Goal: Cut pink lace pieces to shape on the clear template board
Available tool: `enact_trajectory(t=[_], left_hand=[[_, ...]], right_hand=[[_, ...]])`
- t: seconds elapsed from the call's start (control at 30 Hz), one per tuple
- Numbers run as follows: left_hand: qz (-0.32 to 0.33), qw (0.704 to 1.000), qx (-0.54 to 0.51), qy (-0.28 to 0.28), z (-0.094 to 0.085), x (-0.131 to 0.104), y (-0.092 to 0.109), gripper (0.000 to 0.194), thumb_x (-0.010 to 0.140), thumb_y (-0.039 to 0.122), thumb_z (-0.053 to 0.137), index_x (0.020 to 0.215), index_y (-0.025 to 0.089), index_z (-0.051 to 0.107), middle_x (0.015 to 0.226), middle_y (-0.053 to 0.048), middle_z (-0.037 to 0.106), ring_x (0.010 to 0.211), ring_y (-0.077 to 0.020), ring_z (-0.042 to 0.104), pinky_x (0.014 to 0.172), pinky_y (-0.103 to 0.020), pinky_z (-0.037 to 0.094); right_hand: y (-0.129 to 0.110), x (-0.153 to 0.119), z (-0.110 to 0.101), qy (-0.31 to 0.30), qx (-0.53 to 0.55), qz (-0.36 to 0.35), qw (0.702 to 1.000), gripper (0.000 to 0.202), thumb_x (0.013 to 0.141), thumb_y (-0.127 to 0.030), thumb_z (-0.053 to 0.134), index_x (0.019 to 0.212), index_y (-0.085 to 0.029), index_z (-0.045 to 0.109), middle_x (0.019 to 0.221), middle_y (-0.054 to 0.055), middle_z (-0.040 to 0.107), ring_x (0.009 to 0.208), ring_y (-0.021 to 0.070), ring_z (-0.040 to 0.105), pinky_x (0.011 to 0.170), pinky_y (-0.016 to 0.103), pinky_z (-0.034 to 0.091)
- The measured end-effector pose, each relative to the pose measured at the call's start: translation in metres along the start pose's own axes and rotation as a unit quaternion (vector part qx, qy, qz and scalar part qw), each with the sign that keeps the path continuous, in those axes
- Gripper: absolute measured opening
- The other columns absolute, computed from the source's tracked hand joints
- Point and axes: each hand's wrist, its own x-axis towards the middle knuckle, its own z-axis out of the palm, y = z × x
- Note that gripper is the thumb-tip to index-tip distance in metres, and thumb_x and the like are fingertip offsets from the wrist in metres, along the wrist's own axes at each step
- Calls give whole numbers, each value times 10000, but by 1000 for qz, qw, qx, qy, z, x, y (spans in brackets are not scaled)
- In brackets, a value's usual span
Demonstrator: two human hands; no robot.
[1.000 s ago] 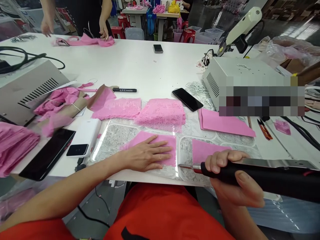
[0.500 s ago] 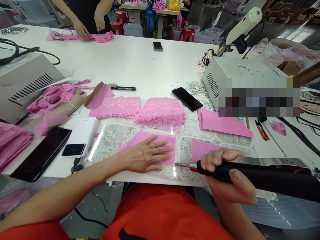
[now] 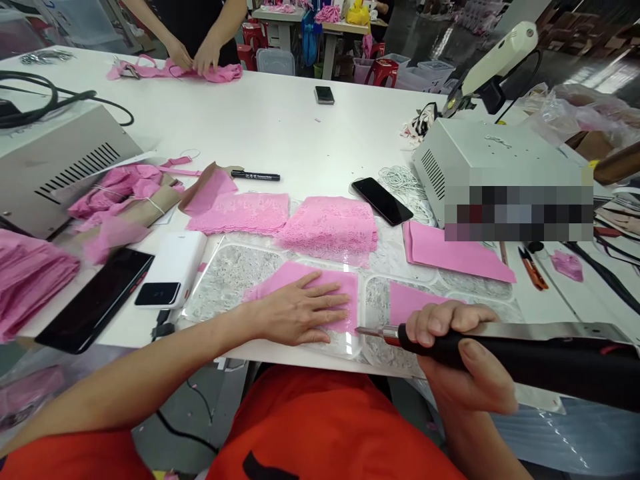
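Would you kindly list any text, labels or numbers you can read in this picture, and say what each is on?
None can be read.
Black marker: pale print along its barrel, too small to read.
Grey machine: its front panel is blurred out.
White power bank: a dark display, nothing legible.
Black tool in the right hand: no lettering visible.

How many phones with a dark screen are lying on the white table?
3. One black phone lies at the near left edge beside the white power bank, one lies near the grey machine, and a small one lies far back. Others may be hidden under fabric.
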Motion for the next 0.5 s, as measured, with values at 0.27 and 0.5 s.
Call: enact_trajectory(t=[0.27, 0.5], left_hand=[[-87, 995, -16, 41, -39, -29, -4, 374, 972, 217, 404, 1328, 208, 521, 1499, -74, 386, 1434, -230, 262, 1183, -494, 163], [-166, 986, -5, 5, -39, -79, -21, 529, 794, -7, 468, 1245, 239, 590, 1468, -29, 438, 1427, -226, 280, 1177, -512, 175]], right_hand=[[-2, 5, -4, 52, 18, 6, 998, 186, 625, -298, 696, 769, -215, 612, 612, -37, 497, 474, 102, 453, 422, 269, 395], [7, 10, 20, 51, 27, 48, 997, 196, 597, -313, 725, 726, -216, 612, 591, -38, 496, 468, 106, 443, 400, 277, 375]])
